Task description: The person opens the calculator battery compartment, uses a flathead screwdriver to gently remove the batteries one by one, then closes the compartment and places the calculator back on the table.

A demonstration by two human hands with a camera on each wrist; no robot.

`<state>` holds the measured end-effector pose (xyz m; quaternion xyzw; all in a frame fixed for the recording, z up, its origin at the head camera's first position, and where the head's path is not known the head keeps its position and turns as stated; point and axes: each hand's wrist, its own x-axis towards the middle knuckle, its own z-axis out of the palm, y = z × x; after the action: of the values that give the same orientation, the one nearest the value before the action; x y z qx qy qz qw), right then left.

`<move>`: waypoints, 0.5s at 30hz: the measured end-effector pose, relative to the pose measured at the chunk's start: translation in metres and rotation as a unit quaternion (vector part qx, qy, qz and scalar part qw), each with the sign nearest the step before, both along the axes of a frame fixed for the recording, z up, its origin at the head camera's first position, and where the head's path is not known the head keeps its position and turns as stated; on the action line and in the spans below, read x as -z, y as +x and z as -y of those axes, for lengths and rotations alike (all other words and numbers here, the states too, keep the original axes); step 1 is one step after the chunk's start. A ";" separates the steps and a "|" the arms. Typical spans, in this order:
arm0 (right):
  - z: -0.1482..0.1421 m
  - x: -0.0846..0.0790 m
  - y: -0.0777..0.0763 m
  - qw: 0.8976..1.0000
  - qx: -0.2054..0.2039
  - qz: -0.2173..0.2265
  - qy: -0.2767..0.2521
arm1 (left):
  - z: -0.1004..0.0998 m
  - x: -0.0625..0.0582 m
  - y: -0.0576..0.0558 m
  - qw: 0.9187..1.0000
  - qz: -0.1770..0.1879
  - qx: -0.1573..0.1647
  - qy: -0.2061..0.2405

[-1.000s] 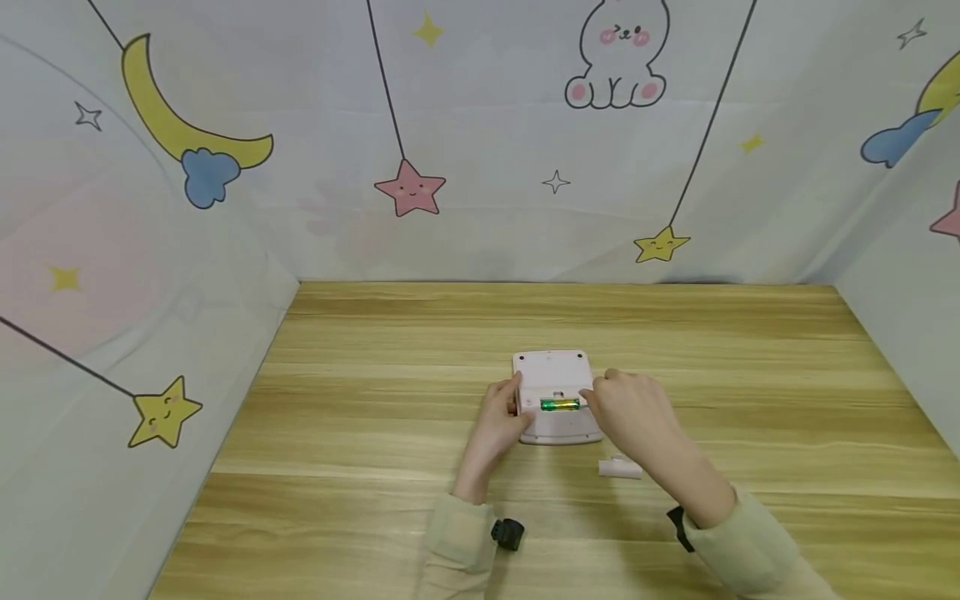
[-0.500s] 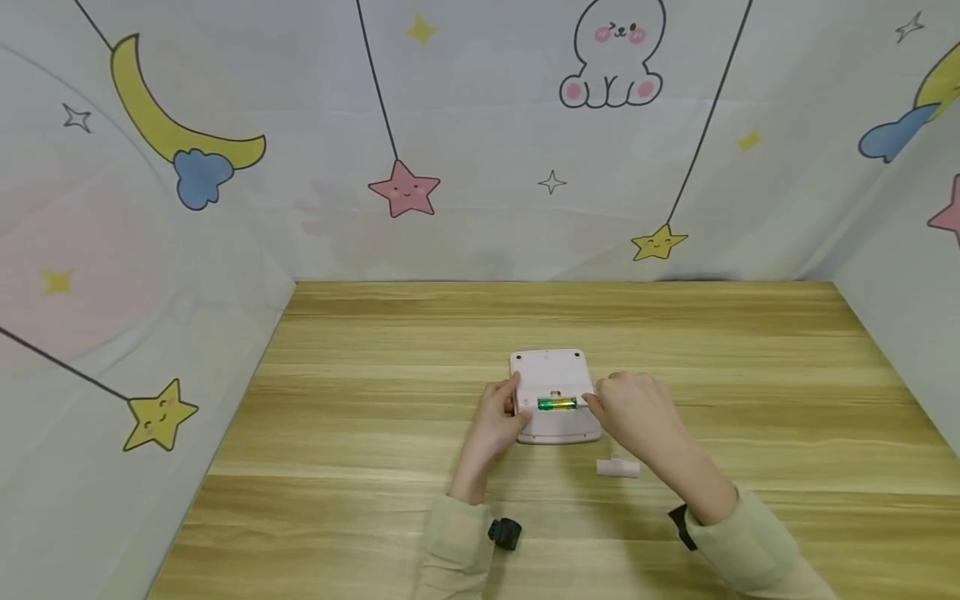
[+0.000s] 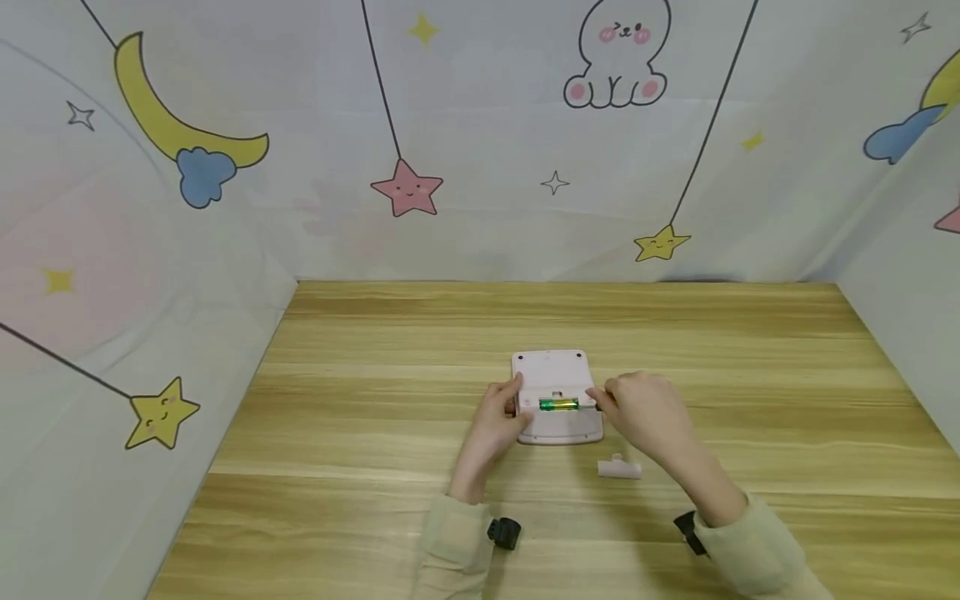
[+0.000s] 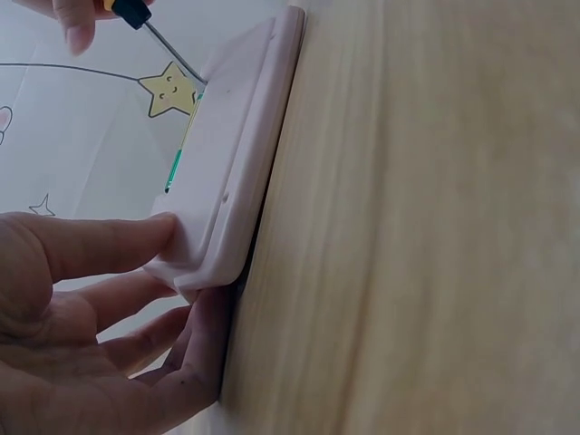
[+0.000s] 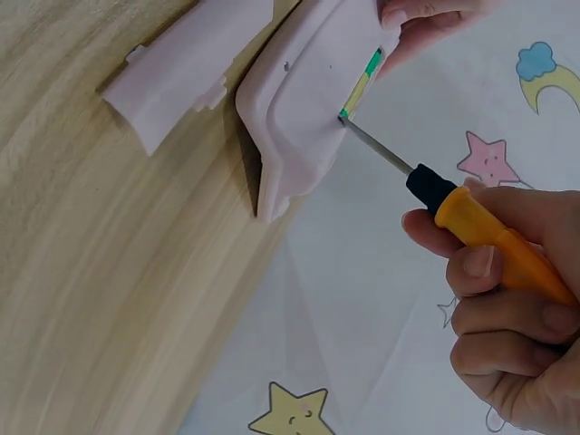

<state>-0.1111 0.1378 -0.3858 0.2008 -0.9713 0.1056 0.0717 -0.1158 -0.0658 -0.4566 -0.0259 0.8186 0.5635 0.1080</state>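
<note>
A pale pink, calculator-like device (image 3: 555, 373) lies back side up on the table, its battery slot uncovered. In that slot sits a green and gold battery (image 3: 558, 404). My left hand (image 3: 497, 417) grips the device's left edge, thumb on the back and fingers at the side and partly underneath. With curled fingers my right hand (image 3: 647, 414) holds a screwdriver by its orange handle (image 5: 507, 249). The screwdriver's metal tip (image 5: 349, 124) touches the end of the battery slot nearest the right hand. In the head view, that hand mostly hides the screwdriver.
The loose pink battery cover (image 3: 619, 469) lies on the wooden table (image 3: 360, 417), just in front of the device and near the right forearm. Printed cloth walls (image 3: 487, 233) stand behind and at both sides of the table. Black straps are on both wrists.
My right hand has shifted slightly to the right, away from the battery, with the screwdriver. My left hand, the device and the battery cover stay in place.
</note>
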 end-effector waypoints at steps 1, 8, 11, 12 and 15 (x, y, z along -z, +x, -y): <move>-0.002 0.001 -0.001 1.000 0.000 0.002 -0.005 | 0.000 0.000 0.000 1.000 0.002 0.000 0.001; -0.015 0.007 -0.004 0.999 0.004 0.016 -0.037 | -0.002 -0.001 0.000 1.000 0.005 0.000 0.006; -0.020 0.012 -0.005 0.998 0.005 0.018 -0.060 | -0.001 -0.001 -0.001 1.000 0.005 -0.001 0.004; -0.022 0.014 -0.005 0.997 0.006 0.019 -0.069 | -0.001 -0.001 -0.001 1.000 0.004 -0.002 0.000; -0.027 0.022 -0.004 0.994 0.007 0.011 -0.104 | -0.001 0.000 -0.001 1.000 0.002 -0.005 -0.002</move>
<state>-0.1151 0.1647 -0.4076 0.1844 -0.9571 0.2079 0.0822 -0.1168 -0.0652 -0.4564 -0.0312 0.8191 0.5627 0.1069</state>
